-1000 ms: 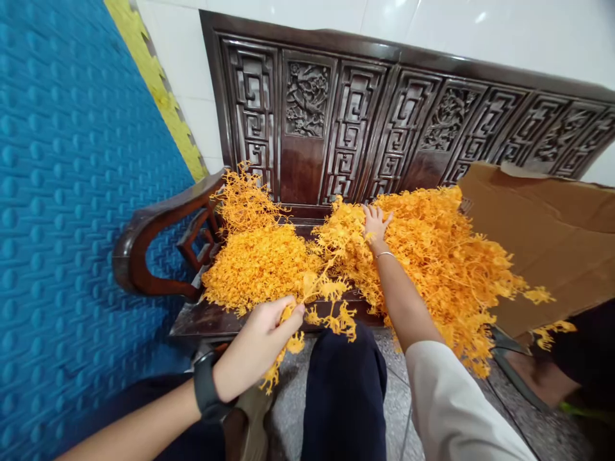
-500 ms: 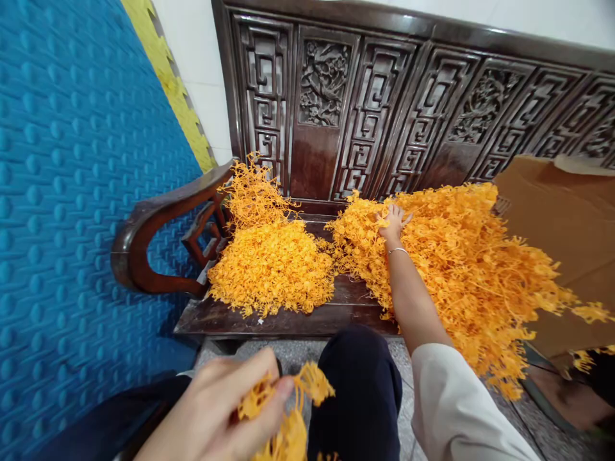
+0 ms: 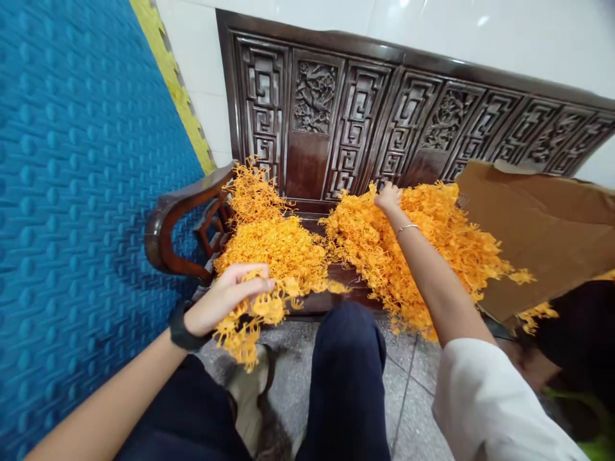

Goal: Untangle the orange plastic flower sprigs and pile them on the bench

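Two heaps of orange plastic sprigs lie on a dark carved wooden bench (image 3: 336,301). My left hand (image 3: 225,301), with a black watch on the wrist, is closed on a bunch of orange sprigs (image 3: 250,317) at the front edge of the smaller left heap (image 3: 273,246). My right hand (image 3: 388,197), a thin bangle on its wrist, is stretched out to the top of the larger right heap (image 3: 423,250), fingers curled down into the sprigs. What those fingers grip is hidden.
A blue embossed foam mat (image 3: 72,192) with a yellow border stands at the left. A brown cardboard box (image 3: 538,230) lies on the bench at the right. The bench's curved armrest (image 3: 177,218) is beside the left heap. My dark-trousered knees (image 3: 346,358) are over the grey tiled floor.
My left hand drew a bunch of sprigs back toward me, then carried it forward to the left heap. My right hand moved slightly farther up the right heap and curled its fingers.
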Motion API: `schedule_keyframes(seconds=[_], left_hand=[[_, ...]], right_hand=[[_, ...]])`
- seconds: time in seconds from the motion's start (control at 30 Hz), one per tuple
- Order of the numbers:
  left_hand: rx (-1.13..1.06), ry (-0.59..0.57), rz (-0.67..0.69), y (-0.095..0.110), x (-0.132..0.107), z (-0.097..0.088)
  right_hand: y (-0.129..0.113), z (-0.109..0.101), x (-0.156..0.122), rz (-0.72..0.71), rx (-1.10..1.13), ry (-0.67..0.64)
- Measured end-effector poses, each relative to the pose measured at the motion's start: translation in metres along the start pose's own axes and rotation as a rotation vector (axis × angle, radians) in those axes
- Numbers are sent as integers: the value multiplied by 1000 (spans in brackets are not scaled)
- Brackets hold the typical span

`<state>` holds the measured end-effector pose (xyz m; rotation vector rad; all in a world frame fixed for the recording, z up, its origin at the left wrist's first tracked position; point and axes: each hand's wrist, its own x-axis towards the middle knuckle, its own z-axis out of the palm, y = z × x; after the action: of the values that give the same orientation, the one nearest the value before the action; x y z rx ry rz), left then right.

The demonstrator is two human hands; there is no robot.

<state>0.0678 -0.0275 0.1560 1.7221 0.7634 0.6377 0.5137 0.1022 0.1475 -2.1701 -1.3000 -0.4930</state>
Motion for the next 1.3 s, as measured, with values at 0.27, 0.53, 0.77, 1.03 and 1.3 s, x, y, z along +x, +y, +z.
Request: schedule_keyframes(seconds=[0.27,0.53,0.77,1.03,1.3], left_hand=[[-271,-33,-56,-14,7,-9],[-306,-25,-57,-22,-7,-20],[-520,-68,-95,-38,-16,-33],[-660,-57,148,-74,-5,-42],[-339,-262,264,-69,-7,-35]], right_hand=[[-128,-62,-93,-113,720,-358],[-198,-99,-201,-241,1189,-1292],[-198,-101,-232,-218,1327,-1520],[-201,-82,-262,240,1763,-1517],[-204,-33,-312,399,1835,-1715]])
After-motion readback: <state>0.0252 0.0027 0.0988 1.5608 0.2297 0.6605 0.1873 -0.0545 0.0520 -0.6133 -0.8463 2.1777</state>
